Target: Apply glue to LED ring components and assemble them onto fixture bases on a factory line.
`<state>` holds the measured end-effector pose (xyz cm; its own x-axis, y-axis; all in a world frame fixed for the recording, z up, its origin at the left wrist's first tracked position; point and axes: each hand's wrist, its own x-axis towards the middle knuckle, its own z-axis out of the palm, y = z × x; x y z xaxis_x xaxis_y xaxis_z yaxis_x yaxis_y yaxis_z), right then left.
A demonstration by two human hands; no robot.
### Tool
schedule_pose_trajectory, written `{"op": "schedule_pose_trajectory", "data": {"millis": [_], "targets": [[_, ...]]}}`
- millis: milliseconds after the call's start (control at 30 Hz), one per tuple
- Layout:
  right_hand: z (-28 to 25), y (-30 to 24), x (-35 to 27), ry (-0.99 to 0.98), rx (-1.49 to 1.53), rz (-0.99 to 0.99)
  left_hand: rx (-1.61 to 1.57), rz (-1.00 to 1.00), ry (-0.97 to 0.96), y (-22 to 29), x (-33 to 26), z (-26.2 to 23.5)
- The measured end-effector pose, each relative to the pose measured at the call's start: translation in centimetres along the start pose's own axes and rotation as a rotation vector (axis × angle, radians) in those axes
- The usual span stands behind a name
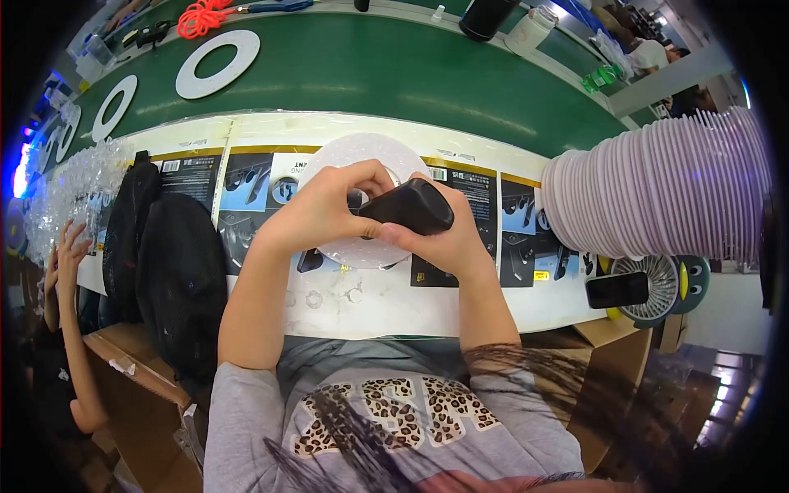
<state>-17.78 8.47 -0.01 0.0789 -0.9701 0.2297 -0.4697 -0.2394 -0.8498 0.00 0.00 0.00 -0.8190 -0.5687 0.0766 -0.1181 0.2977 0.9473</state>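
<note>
Both my hands are raised over a white ring-shaped disc [363, 256], which lies on the printed sheets with its hole partly hidden. A smooth black handle-shaped part [417, 207] is between the hands, its thick rounded end toward the right. My right hand [456, 234] is closed around that end, thumb along its near side. At the narrower end my left hand [316, 209] is closed, with curled fingers and its thumb against the part. The two thumbs nearly meet. What the left fingertips press on is partly hidden by the hand.
Stacked white rings [649, 193] lie sideways at right, near a phone [616, 290] and small fan [657, 279]. Black mesh bags [181, 279] and bubble wrap [78, 197] sit left, by a co-worker's hands [70, 246]. More rings [218, 64] rest on the green surface [353, 66].
</note>
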Motion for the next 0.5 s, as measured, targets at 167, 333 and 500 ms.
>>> {"op": "schedule_pose_trajectory", "data": {"millis": [167, 333, 500], "targets": [[0.1, -0.1, -0.2, 0.03, 0.039, 0.044, -0.046, 0.016, 0.036, 0.5, -0.1, -0.1], [0.1, 0.3, -0.6, 0.034, 0.06, 0.011, -0.278, 0.081, 0.131, 0.0, 0.0, -0.9], [0.8, 0.2, -1.1, 0.006, 0.122, 0.005, -0.711, 0.266, 0.798, -3.1, 0.7, -3.8]]}}
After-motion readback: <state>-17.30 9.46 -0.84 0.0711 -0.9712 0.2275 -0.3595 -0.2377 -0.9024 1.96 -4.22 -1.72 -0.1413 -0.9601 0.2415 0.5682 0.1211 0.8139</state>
